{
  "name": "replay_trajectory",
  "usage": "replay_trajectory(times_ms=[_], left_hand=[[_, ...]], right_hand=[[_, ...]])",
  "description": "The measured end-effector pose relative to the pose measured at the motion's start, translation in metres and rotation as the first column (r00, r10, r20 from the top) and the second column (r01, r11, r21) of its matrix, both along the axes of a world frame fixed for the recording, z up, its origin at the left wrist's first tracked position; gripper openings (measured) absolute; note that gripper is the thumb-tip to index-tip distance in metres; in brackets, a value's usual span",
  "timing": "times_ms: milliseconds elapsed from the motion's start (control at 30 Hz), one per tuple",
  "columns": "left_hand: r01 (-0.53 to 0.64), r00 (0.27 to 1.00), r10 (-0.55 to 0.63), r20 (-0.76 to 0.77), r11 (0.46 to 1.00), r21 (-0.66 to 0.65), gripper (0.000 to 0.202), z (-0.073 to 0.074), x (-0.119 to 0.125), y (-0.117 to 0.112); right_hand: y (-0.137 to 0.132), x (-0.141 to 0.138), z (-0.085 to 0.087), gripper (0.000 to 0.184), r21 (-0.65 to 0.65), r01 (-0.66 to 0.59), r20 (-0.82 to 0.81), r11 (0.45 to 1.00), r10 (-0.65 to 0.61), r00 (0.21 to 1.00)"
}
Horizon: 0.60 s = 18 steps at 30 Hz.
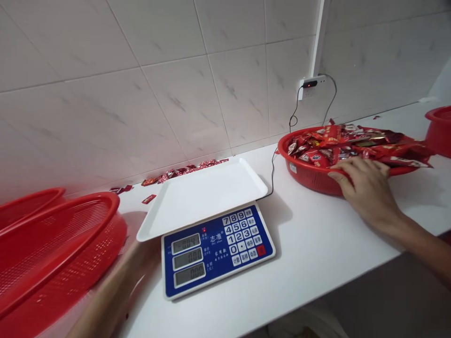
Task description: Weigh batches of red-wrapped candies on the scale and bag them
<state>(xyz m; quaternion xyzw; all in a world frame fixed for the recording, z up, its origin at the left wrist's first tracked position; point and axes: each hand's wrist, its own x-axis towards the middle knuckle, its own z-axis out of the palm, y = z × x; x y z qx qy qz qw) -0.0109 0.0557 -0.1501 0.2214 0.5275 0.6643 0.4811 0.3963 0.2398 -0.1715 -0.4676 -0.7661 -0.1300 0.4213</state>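
Observation:
My right hand [366,188] grips the near rim of a red basket [306,176], fingers over the edge and thumb on the outer wall. The basket is heaped with red snack packets [352,141]. An electronic scale [218,249] with a blue keypad panel stands at the middle of the white counter, and its white weighing tray [204,192] has nothing on it. My left hand [141,263] is blurred at the scale's left side, just under the tray's corner, next to a stack of red baskets [59,253]. Its fingers cannot be made out.
A second red basket rim [28,206] shows behind the left stack. Loose red packets [183,171] lie along the tiled wall. The scale's black cable [273,173] runs up to a wall socket [310,87]. Another red tub [439,131] stands at far right. The counter edge runs along the bottom right.

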Motion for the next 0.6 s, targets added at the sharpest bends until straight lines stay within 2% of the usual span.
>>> replay_trajectory(times_ms=[100,200,267,300,333,367,400,433,467,500,533,600], left_hand=[[-0.061,0.998,0.06,-0.035,0.998,-0.021,0.094,-0.002,0.0,0.0],[-0.062,0.994,0.062,-0.085,0.998,0.006,0.086,0.0,0.002,0.001],[-0.038,0.992,0.037,-0.12,0.999,-0.002,0.09,0.004,0.005,0.0],[-0.029,0.991,0.029,-0.132,1.0,-0.002,0.092,0.006,0.007,-0.001],[-0.029,0.989,0.03,-0.142,1.0,0.009,0.094,0.007,0.009,-0.002],[-0.033,0.989,0.037,-0.145,0.999,0.03,0.093,0.007,0.011,-0.004],[-0.04,0.989,0.048,-0.142,0.998,0.058,0.089,0.006,0.012,-0.005],[-0.044,0.99,0.056,-0.128,0.995,0.09,0.083,0.004,0.012,-0.005],[-0.045,0.993,0.057,-0.105,0.992,0.116,0.077,0.001,0.011,-0.006],[-0.047,0.995,0.058,-0.084,0.99,0.135,0.072,-0.002,0.009,-0.006],[-0.047,0.996,0.057,-0.069,0.989,0.141,0.07,-0.004,0.008,-0.006],[-0.059,0.995,0.069,-0.07,0.989,0.138,0.071,-0.007,0.007,-0.007]], right_hand=[[-0.022,-0.016,0.0,0.029,0.042,-0.055,-0.01,0.998,0.056,0.998],[-0.05,-0.04,-0.001,0.027,0.075,-0.125,-0.14,0.989,0.134,0.981],[-0.067,-0.059,-0.005,0.029,-0.057,-0.301,-0.261,0.952,0.277,0.925],[-0.073,-0.068,-0.008,0.032,-0.2,-0.426,-0.339,0.882,0.345,0.875],[-0.076,-0.078,-0.011,0.036,-0.368,-0.549,-0.431,0.75,0.386,0.816],[-0.077,-0.087,-0.015,0.043,-0.51,-0.648,-0.526,0.566,0.39,0.755],[-0.077,-0.095,-0.018,0.049,-0.594,-0.714,-0.614,0.371,0.364,0.7],[-0.075,-0.102,-0.021,0.054,-0.618,-0.758,-0.687,0.209,0.325,0.65],[-0.074,-0.108,-0.024,0.055,-0.6,-0.794,-0.744,0.101,0.294,0.6],[-0.072,-0.113,-0.026,0.056,-0.567,-0.823,-0.785,0.043,0.277,0.555],[-0.071,-0.116,-0.028,0.055,-0.537,-0.843,-0.808,0.023,0.271,0.523],[-0.072,-0.119,-0.031,0.056,-0.525,-0.85,-0.814,0.045,0.265,0.517]])
